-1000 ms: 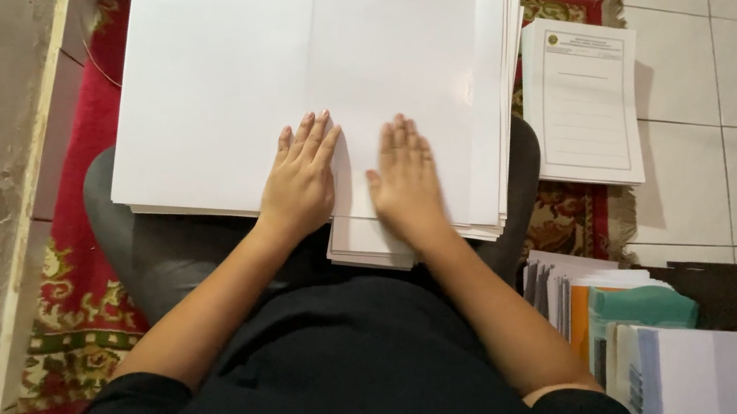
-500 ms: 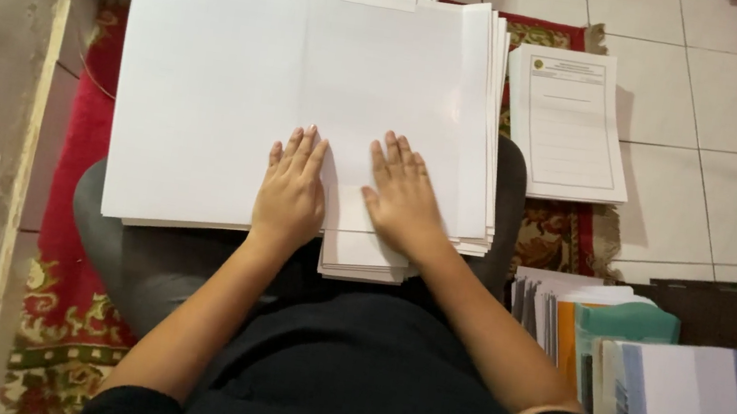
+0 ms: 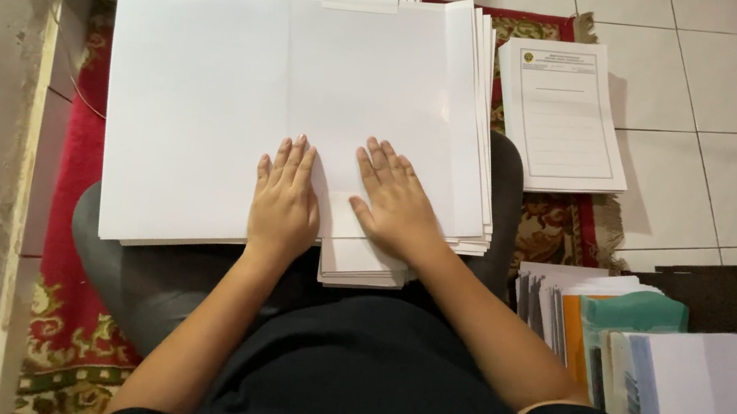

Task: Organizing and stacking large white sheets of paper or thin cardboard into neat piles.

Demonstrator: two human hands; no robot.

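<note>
Left hand (image 3: 284, 201) and right hand (image 3: 397, 203) laid flat, fingers spread, nothing gripped, on folded sheet (image 3: 286, 111). Sheet judged light, floppy, slippery; best taken at near edge, just below palms.

big white sheet stack (image 3: 210, 110) | flat on lap, edges fanned rt | hands flat on top

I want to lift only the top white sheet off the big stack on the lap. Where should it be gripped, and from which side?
Judging by how it lies, take the top white sheet at its right edge, coming from the right: there the big stack fans out in steps, so single edges are exposed. The left hand and right hand press flat near its bottom edge and would need lifting first.
</note>
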